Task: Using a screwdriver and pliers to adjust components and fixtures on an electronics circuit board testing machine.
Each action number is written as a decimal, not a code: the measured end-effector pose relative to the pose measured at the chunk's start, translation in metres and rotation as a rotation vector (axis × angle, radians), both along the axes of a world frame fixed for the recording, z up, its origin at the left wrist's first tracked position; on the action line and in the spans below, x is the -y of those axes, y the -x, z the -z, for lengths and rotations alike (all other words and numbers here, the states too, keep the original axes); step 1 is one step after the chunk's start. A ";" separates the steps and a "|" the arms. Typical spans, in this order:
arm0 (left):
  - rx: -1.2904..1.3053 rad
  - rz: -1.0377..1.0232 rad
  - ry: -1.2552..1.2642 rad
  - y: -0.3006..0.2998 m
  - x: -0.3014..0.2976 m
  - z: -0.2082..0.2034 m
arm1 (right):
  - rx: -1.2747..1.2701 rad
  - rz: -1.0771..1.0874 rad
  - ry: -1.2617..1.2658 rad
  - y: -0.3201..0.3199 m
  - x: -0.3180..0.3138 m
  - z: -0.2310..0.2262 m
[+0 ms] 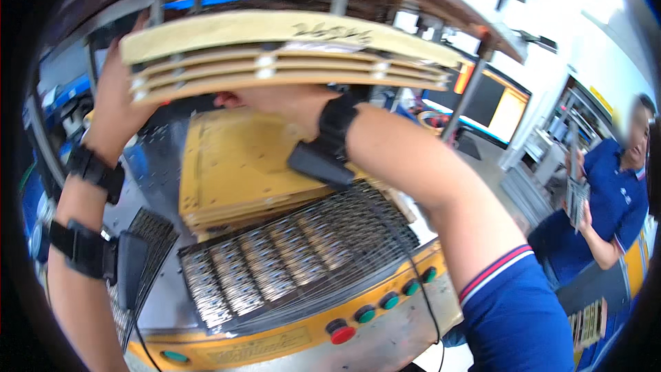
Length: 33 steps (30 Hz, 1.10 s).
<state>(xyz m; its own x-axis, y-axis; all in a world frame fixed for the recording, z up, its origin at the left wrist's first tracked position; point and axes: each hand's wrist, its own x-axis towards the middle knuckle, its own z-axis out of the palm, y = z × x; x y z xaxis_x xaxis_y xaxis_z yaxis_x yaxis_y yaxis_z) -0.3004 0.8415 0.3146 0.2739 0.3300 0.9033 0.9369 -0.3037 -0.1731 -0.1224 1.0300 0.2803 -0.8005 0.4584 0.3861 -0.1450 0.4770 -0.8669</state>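
Observation:
A thick layered die board (241, 36), cream on top with thinner tan layers and white spacers below, is raised in front of me under the machine's upper frame. My left hand (122, 93) grips its left end, the fingertips hidden behind it. My right hand (279, 105) reaches beneath and supports its underside; the board covers part of the fingers. Below lies a yellow plate (234, 158) on tan layers, resting on the machine bed. In front of that plate sits a stack of patterned metal sheets (268, 262).
Another metal sheet stack (155, 234) lies by my left forearm. A red button (341, 331) and several green ones line the yellow front panel (275, 343). Steel posts (468, 86) flank the bed. A monitor (496, 107) stands behind; at right a person (599, 193) holds metal pieces.

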 end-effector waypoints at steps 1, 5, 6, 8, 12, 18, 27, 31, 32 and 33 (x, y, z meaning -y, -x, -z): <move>0.030 -0.067 0.078 -0.003 0.003 -0.004 | -0.010 0.029 0.021 0.004 0.003 -0.003; -0.027 -0.223 -0.046 0.022 -0.001 0.007 | -0.043 0.082 0.120 -0.060 0.033 -0.003; -0.076 -0.226 -0.063 0.018 0.001 0.006 | -0.057 0.085 0.151 -0.041 0.035 -0.002; -0.282 -0.278 -0.121 0.024 0.000 0.004 | -0.078 0.091 0.211 -0.053 0.039 -0.005; -0.042 -0.200 -0.069 0.009 -0.005 0.005 | -0.126 0.083 0.355 -0.033 0.038 -0.014; 0.063 -0.221 0.012 0.008 0.014 0.007 | -0.075 -0.029 0.233 -0.011 0.081 -0.017; -0.087 -0.119 -0.139 -0.017 0.011 -0.007 | -0.062 -0.031 0.237 0.034 0.040 0.001; -0.105 -0.077 -0.155 -0.011 0.008 -0.010 | 0.020 -0.064 0.046 0.036 0.022 -0.003; -0.078 -0.062 -0.135 -0.007 0.006 -0.008 | 0.025 -0.050 0.146 0.037 0.021 -0.002; -0.104 -0.074 -0.150 -0.005 0.003 -0.011 | 0.021 -0.051 0.116 0.036 0.022 -0.005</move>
